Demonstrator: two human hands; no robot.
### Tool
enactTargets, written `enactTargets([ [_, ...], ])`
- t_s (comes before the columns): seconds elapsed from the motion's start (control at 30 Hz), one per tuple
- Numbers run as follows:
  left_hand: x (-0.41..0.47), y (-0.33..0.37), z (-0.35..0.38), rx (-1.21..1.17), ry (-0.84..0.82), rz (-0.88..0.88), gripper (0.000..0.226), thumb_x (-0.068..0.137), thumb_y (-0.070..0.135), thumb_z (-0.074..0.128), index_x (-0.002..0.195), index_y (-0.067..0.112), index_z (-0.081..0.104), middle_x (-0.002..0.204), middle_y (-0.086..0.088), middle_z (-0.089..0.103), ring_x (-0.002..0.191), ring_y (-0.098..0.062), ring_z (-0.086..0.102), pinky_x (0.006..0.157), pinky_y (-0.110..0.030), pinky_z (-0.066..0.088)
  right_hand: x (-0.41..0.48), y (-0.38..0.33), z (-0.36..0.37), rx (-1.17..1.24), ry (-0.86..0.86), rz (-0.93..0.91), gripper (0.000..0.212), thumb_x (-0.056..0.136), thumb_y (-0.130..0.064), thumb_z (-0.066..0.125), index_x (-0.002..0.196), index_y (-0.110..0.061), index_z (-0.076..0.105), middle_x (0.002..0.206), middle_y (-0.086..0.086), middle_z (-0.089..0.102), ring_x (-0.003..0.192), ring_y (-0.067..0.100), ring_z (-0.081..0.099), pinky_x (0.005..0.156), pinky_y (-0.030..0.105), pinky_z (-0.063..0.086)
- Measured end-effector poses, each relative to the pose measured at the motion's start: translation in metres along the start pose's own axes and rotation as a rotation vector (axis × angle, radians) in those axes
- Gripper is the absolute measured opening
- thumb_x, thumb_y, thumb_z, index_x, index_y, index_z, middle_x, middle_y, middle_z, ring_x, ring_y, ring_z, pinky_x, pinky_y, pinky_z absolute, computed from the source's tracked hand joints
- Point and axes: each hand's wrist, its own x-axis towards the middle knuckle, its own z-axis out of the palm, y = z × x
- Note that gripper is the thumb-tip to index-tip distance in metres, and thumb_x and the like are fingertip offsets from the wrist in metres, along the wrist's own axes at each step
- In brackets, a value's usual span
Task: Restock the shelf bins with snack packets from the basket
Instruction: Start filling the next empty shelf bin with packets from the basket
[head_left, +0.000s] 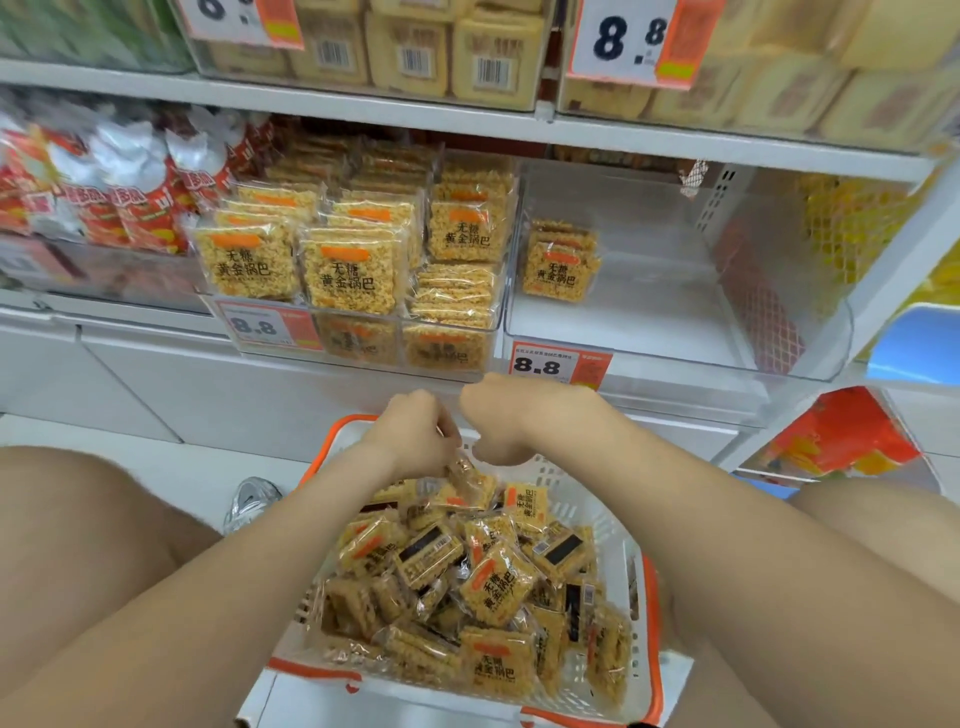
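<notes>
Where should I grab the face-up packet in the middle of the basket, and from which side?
I'd come straight down from above: the face-up packet lies on top of the others in the basket, with nothing over it. Pinch across its two opposite side edges, thumb on one, fingers on the other; the broad flat face gives no hold.

"8.8" on the upper shelf price tag (631, 39), "8.8" on the left bin tag (254, 326), "8.8" on the right bin tag (537, 366), "无糖黄金锅巴" on shelf packets (345, 273) and basket packets (498, 584)
</notes>
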Motion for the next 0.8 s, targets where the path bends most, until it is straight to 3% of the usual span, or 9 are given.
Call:
enactTargets([
  [0.13, -0.027, 0.021, -0.036, -0.266, 0.05, 0.005, 0.029, 0.083, -0.003, 0.057, 0.07, 0.009, 0.08, 0.066, -0.007, 0.076, 0.064, -0.017, 0.077, 0.063, -0.03, 0.062, -0.009, -0.004, -0.002, 0.169, 0.029, -0.042, 0.034, 0.09, -0.041, 0.076, 0.077, -0.014, 0.06, 0.068, -0.002, 0.062, 0.058, 0.016, 0.057, 0.049, 0.028, 0.042],
  [0.23, -0.039, 0.032, -0.057, -0.363, 0.083, 0.031, 0.033, 0.087, -0.002, 0.051, 0.08, 0.008, 0.082, 0.072, -0.012, 0.077, 0.067, -0.028, 0.078, 0.065, -0.041, 0.066, -0.008, -0.005, -0.002, 0.268, 0.2, -0.022, 0.026, 0.088, -0.027, 0.074, 0.073, -0.011, 0.06, 0.068, 0.003, 0.063, 0.064, 0.024, 0.064, 0.049, 0.033, 0.048],
  [0.3, -0.043, 0.036, -0.066, -0.349, 0.159, 0.068, 0.028, 0.098, 0.013, 0.057, 0.081, 0.013, 0.079, 0.068, -0.008, 0.076, 0.062, -0.022, 0.077, 0.06, -0.038, 0.064, -0.012, -0.002, -0.009, 0.364, 0.288, 0.007, 0.021, 0.088, -0.017, 0.067, 0.07, -0.009, 0.057, 0.065, 0.006, 0.061, 0.06, 0.025, 0.061, 0.045, 0.034, 0.044],
  [0.4, -0.043, 0.037, -0.079, -0.307, 0.36, 0.142, 0.047, 0.108, 0.046, 0.048, 0.079, 0.024, 0.078, 0.067, 0.002, 0.075, 0.062, -0.009, 0.071, 0.066, -0.03, 0.055, -0.027, 0.001, -0.025, 0.635, 0.387, 0.064, 0.017, 0.087, -0.016, 0.061, 0.083, 0.0, 0.063, 0.071, 0.017, 0.069, 0.06, 0.03, 0.071, 0.045, 0.039, 0.058],
  [0.47, -0.041, 0.039, -0.089, -0.32, 0.437, 0.172, 0.052, 0.11, 0.044, 0.042, 0.078, 0.025, 0.078, 0.072, 0.008, 0.076, 0.071, -0.002, 0.068, 0.071, -0.028, 0.048, -0.037, 0.002, -0.035, 0.873, 0.485, 0.108, 0.024, 0.088, -0.023, 0.06, 0.083, 0.0, 0.062, 0.072, 0.015, 0.069, 0.061, 0.031, 0.073, 0.052, 0.047, 0.063],
  [0.53, -0.039, 0.041, -0.097, -0.341, 0.462, 0.179, 0.051, 0.11, 0.043, 0.042, 0.079, 0.022, 0.076, 0.073, 0.007, 0.072, 0.075, -0.01, 0.065, 0.072, -0.031, 0.044, -0.041, 0.004, -0.043, 1.066, 0.628, 0.123, 0.018, 0.089, -0.025, 0.06, 0.078, -0.011, 0.057, 0.066, 0.003, 0.06, 0.06, 0.023, 0.064, 0.057, 0.046, 0.061],
  [0.6, -0.036, 0.045, -0.103, -0.497, 0.474, 0.153, 0.047, 0.109, 0.047, 0.043, 0.092, 0.017, 0.074, 0.073, 0.002, 0.064, 0.07, -0.018, 0.059, 0.07, -0.035, 0.042, -0.04, 0.008, -0.049, 1.162, 0.749, 0.144, 0.012, 0.092, -0.025, 0.061, 0.087, -0.015, 0.056, 0.076, -0.002, 0.054, 0.069, 0.017, 0.054, 0.063, 0.04, 0.051],
  [0.7, -0.031, 0.054, -0.105, -0.972, 0.406, 0.059, 0.047, 0.108, 0.052, 0.048, 0.125, 0.01, 0.062, 0.067, 0.002, 0.057, 0.066, -0.019, 0.057, 0.08, -0.041, 0.05, -0.033, 0.015, -0.049, 1.35, 0.777, 0.15, 0.015, 0.099, -0.026, 0.063, 0.108, -0.019, 0.054, 0.097, -0.004, 0.054, 0.086, 0.014, 0.053, 0.074, 0.034, 0.044],
  [0.8, -0.031, 0.063, -0.106, -1.289, 0.281, 0.012, 0.034, 0.11, 0.046, 0.048, 0.113, 0.016, 0.064, 0.067, 0.009, 0.072, 0.071, -0.013, 0.071, 0.104, -0.044, 0.048, -0.024, 0.013, -0.046, 1.475, 0.742, 0.115, 0.024, 0.1, -0.028, 0.066, 0.122, -0.025, 0.055, 0.118, -0.003, 0.061, 0.109, 0.016, 0.061, 0.095, 0.039, 0.052],
])
